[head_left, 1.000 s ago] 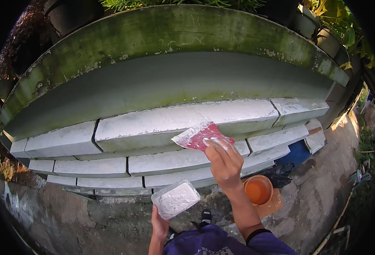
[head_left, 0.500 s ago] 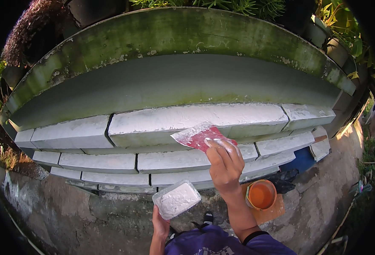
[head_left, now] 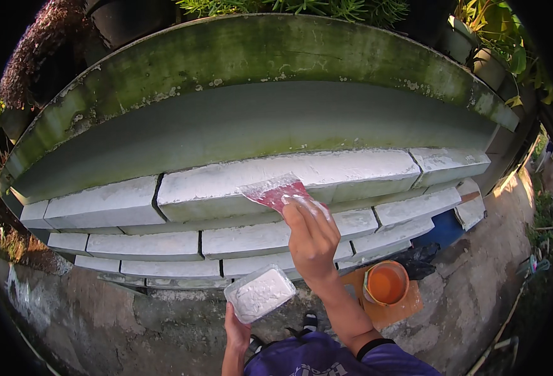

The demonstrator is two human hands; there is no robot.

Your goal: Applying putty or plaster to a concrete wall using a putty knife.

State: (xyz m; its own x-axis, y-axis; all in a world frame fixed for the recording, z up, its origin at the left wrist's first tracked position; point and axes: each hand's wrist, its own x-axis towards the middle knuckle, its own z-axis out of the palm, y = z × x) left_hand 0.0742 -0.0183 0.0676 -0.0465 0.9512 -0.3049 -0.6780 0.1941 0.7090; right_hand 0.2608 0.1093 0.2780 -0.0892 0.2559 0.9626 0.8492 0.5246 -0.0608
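My right hand point(head_left: 312, 235) grips a red flat scraper point(head_left: 275, 190) smeared with white paste, its blade pressed against the top white block point(head_left: 289, 177) of a stepped wall. My left hand point(head_left: 237, 326) holds a clear rectangular tub point(head_left: 259, 292) of white paste low in front of me, below the blocks. The blocks are coated in white, with dark joints between them.
A mossy green wall cap point(head_left: 257, 56) runs above a grey band. An orange bucket point(head_left: 386, 283) stands on a brown board at lower right, next to a blue object point(head_left: 442, 229) and dark plastic. Potted plants point(head_left: 489, 44) line the top. Bare concrete ground lies below.
The scraper and my right hand have stayed on the top block, shifting only slightly. The view has tilted a little; the tub stays in my left hand.
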